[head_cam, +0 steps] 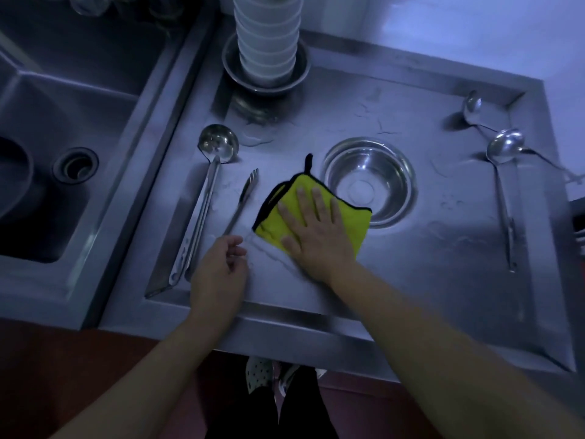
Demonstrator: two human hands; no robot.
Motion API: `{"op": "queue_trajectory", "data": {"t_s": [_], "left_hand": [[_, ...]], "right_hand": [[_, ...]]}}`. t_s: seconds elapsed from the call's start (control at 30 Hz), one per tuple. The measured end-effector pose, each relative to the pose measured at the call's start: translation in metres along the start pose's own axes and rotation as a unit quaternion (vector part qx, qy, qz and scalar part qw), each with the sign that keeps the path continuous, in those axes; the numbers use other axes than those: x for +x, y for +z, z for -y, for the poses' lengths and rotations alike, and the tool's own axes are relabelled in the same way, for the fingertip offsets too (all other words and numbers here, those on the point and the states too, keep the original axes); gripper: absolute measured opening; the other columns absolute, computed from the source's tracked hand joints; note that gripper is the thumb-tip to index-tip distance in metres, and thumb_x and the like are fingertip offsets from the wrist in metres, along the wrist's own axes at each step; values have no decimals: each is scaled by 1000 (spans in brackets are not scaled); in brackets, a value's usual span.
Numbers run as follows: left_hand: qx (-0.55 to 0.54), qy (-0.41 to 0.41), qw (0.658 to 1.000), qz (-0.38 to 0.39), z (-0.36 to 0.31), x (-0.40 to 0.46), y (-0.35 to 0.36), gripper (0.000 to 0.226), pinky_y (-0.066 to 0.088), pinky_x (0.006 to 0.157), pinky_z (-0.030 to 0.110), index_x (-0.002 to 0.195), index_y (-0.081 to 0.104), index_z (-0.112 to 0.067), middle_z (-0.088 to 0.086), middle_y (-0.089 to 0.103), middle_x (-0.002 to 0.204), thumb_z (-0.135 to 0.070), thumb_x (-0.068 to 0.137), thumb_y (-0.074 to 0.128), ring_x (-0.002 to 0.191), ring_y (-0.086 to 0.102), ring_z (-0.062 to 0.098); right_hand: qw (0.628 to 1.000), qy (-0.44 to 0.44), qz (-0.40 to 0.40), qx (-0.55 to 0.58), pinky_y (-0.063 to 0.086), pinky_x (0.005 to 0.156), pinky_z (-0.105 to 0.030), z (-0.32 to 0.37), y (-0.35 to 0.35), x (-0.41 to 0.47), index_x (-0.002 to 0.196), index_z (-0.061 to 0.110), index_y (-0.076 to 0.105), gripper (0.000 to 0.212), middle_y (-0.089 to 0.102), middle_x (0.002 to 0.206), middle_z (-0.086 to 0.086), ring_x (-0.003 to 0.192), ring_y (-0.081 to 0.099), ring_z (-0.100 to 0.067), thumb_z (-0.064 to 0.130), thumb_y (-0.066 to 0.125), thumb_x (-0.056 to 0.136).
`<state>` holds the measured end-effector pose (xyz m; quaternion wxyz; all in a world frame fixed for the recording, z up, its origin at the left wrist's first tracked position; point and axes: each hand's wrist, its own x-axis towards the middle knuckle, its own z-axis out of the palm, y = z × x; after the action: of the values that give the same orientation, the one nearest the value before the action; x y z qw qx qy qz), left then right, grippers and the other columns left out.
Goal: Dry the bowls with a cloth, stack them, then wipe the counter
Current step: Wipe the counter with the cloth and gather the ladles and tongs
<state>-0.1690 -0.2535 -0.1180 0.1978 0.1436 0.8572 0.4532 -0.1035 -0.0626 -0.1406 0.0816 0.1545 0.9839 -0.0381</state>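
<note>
My right hand [311,231] lies flat with straight fingers on a folded yellow cloth with black edging [286,202], pressing it onto the wet steel counter [427,236]. My left hand [218,269] hovers just left of the cloth with loosely curled fingers, holding nothing. A steel bowl [370,182] sits upright right behind the cloth. A tall stack of white bowls [267,39] stands in steel bowls [237,69] at the back.
A ladle [209,172] and tongs [242,199] lie left of the cloth. Two more ladles [503,172] [473,107] rest at the right side. A deep sink [57,128] with a drain lies to the left. Water streaks cover the counter.
</note>
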Motion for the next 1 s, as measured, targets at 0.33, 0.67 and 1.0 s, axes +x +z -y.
{"op": "queue_trajectory", "data": {"t_s": [0.33,0.67,1.0], "left_hand": [[116,42,986,116,-48,-21,50,36,39,72,27,121,53,-22,-5,57,106,-14,86,53,84,52,12],[257,183,942,117,-106,17,124,45,40,90,41,115,64,-9,13,60,116,-2,71,66,108,50,35],[399,339,848,83,-119,92,164,30,38,99,46,87,73,-10,10,70,104,-24,78,48,110,59,35]], "right_hand": [[996,19,78,48,-26,110,-40,-62,-2,-150,142,46,-15,62,-28,152,6,140,-31,-24,55,27,97],[995,97,3,21,7,114,-53,-157,-6,-143,148,40,22,60,14,159,-2,147,6,-31,58,32,91],[994,106,-17,-18,4,116,-53,-270,-15,-23,149,37,13,65,6,159,-5,146,3,-32,61,22,90]]}}
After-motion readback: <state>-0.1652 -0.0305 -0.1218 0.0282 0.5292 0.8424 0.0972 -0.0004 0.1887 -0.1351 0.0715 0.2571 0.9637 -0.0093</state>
